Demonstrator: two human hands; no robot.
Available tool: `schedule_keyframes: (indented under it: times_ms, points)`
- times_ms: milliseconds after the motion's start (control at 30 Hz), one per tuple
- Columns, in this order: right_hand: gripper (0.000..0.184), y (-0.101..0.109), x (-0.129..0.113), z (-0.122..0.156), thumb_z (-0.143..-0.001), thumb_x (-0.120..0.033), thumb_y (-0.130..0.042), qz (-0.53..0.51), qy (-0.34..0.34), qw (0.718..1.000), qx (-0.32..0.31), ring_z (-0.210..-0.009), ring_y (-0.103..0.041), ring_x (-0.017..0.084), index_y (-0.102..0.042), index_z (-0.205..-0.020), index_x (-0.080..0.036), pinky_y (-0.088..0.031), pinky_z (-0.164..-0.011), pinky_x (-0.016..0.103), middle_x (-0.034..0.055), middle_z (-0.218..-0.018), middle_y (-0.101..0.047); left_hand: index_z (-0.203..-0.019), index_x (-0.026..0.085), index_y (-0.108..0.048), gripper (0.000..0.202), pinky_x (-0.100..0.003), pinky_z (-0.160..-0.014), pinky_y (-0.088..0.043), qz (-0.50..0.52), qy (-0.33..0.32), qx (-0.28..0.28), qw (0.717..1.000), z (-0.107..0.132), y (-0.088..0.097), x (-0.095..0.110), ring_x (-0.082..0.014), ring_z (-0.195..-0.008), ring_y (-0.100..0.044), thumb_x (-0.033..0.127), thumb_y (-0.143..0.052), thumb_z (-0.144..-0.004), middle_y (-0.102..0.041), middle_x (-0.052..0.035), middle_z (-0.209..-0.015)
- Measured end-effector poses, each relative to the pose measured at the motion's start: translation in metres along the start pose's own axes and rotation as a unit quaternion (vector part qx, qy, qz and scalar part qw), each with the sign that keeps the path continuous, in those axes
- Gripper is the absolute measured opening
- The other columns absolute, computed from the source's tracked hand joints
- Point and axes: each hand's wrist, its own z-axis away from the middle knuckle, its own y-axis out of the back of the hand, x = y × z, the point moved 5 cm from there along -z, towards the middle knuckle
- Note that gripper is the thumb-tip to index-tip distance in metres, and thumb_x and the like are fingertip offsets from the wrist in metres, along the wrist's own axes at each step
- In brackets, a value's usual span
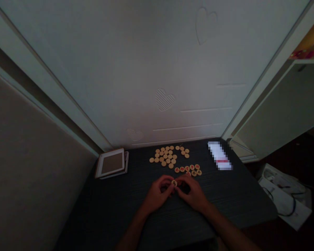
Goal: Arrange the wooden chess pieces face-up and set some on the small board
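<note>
Between the fingertips of both hands is a round wooden xiangqi piece (174, 183) with a dark character on its face. My left hand (159, 191) pinches it from the left, and my right hand (192, 191) grips it from the right. Just beyond my right hand, face-up pieces (187, 168) form short rows, some with red characters and some with dark ones. A red-marked one is partly covered by my right hand. Farther back lies a loose cluster of blank-side-up pieces (166, 157), with a smaller group (183, 152) to its right.
The dark table (115, 202) meets a pale panel (136, 87) with heart patterns. A framed flat object (112, 164) lies at the back left. A bright blurred-out rectangle (219, 156) lies at the back right. White boxes (285, 202) with a cable stand off the table's right edge.
</note>
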Motion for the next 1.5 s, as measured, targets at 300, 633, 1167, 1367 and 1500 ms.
schedule_keyframes:
  times_ms: [300,633,1167,1367,1500]
  points:
    - [0.019,-0.004,-0.004,0.003,-0.092,-0.021,-0.067,0.013,0.016,0.999,-0.028,-0.088,-0.065,0.020,-0.066,-0.111,-0.025,-0.054,-0.080,0.032,0.0043,-0.098,-0.070,-0.098,0.019,-0.066,0.030,-0.027,-0.060,-0.056,-0.023,-0.002,0.013,1.000,-0.001,-0.001,-0.001,-0.0174,-0.068,-0.072,0.047,-0.069,-0.090,-0.078,-0.0041,-0.083]
    - [0.023,-0.002,0.000,0.000,-0.092,-0.022,-0.067,0.015,0.013,1.000,0.010,-0.087,-0.066,0.020,-0.065,-0.115,-0.025,-0.055,-0.080,0.034,0.0050,-0.099,-0.071,-0.111,0.020,-0.064,0.035,-0.028,-0.064,-0.056,0.006,0.000,-0.012,1.000,0.002,-0.002,0.002,-0.0187,-0.076,-0.072,0.048,-0.068,-0.091,-0.078,-0.0067,-0.097]
    - [0.009,0.003,0.003,0.000,-0.093,-0.031,-0.066,0.020,-0.042,0.998,0.031,-0.075,-0.066,0.018,-0.068,-0.099,-0.023,-0.053,-0.068,0.029,0.0025,-0.085,-0.071,-0.112,0.020,-0.066,0.031,-0.029,-0.071,-0.056,-0.047,-0.003,-0.024,0.999,0.003,-0.003,0.005,-0.0219,-0.086,-0.074,0.042,-0.070,-0.090,-0.078,-0.0075,-0.098]
    - [0.012,0.002,0.008,0.001,-0.096,-0.032,-0.062,0.021,-0.042,0.998,0.039,-0.076,-0.068,0.018,-0.070,-0.098,-0.023,-0.055,-0.070,0.030,0.0036,-0.086,-0.074,-0.111,0.022,-0.067,0.028,-0.030,-0.077,-0.055,-0.067,-0.023,-0.011,0.997,0.003,-0.002,0.006,-0.0219,-0.091,-0.073,0.039,-0.071,-0.089,-0.078,-0.0054,-0.097]
    - [0.012,0.003,0.007,0.001,-0.097,-0.029,-0.060,0.020,-0.034,0.998,0.042,-0.078,-0.069,0.019,-0.069,-0.100,-0.023,-0.056,-0.071,0.030,0.0041,-0.089,-0.074,-0.109,0.021,-0.069,0.028,-0.030,-0.075,-0.055,-0.071,-0.023,-0.002,0.997,0.002,-0.001,0.005,-0.0221,-0.090,-0.073,0.038,-0.073,-0.087,-0.078,-0.0054,-0.095]
